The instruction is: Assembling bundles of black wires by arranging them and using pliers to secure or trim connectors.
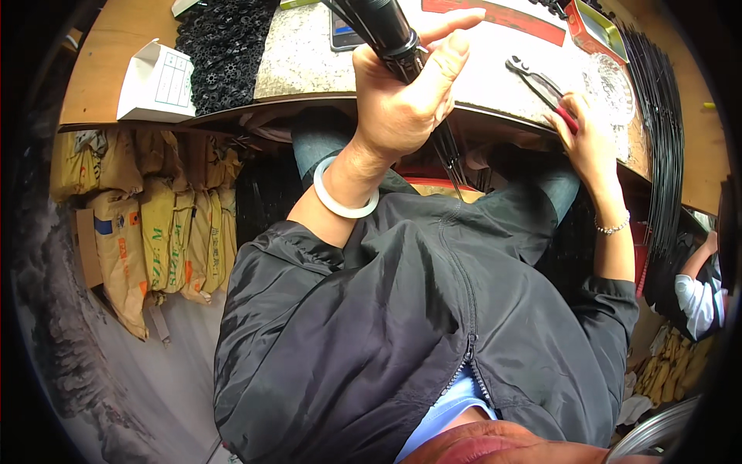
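Observation:
My left hand [398,112] is wrapped round a black umbrella frame [384,29], which stands tilted over the table's near edge. Its thick dark top juts out above the fist, and thin ribs run down below it toward my lap. The index finger and thumb of that hand stretch out to the right. At the right of the table, my right hand [593,143] grips pliers [539,81] by their red handles. Their metal jaws point away to the upper left, apart from the frame, with nothing visible between them.
A pile of black notched plastic parts [224,58] and a white carton [158,85] lie left. A phone [345,35], red strip [510,22], red tin [595,31] and clear glass dish [610,85] share the table. Long black rods [658,131] hang right, near another person [696,290].

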A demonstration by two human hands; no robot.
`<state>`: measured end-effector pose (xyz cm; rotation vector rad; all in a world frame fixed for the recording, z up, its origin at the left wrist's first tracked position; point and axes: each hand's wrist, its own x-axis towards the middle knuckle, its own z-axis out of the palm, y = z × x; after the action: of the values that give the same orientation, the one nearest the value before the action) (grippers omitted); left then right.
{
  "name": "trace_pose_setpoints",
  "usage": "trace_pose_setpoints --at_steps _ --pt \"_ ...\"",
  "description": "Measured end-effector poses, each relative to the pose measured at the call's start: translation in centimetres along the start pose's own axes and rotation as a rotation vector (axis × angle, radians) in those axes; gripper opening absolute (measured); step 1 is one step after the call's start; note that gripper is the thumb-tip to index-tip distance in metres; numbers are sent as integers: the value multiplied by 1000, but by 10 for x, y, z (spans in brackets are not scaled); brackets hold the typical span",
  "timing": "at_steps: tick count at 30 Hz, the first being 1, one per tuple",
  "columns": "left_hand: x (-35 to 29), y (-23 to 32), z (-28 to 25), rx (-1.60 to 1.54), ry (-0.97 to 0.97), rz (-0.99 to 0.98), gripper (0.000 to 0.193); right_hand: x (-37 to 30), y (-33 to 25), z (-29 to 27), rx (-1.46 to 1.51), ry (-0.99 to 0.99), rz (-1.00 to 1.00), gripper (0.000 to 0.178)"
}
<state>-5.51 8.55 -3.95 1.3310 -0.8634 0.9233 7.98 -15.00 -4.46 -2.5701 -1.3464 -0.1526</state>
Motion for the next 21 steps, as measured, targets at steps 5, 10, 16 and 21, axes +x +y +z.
trace_pose_setpoints --at_steps 5,10,16,21 --pt "10 37 36 -234 706 -783 30 -2 15 20 -103 150 -103 19" --pt "-2 -2 5 -19 29 -57 31 -2 23 29 -227 183 -117 20" --pt "6 31 36 -320 751 -783 31 -25 3 -22 1110 -286 351 26" --pt "-1 27 34 -358 724 -764 34 -25 -79 -87 1099 -606 215 20"
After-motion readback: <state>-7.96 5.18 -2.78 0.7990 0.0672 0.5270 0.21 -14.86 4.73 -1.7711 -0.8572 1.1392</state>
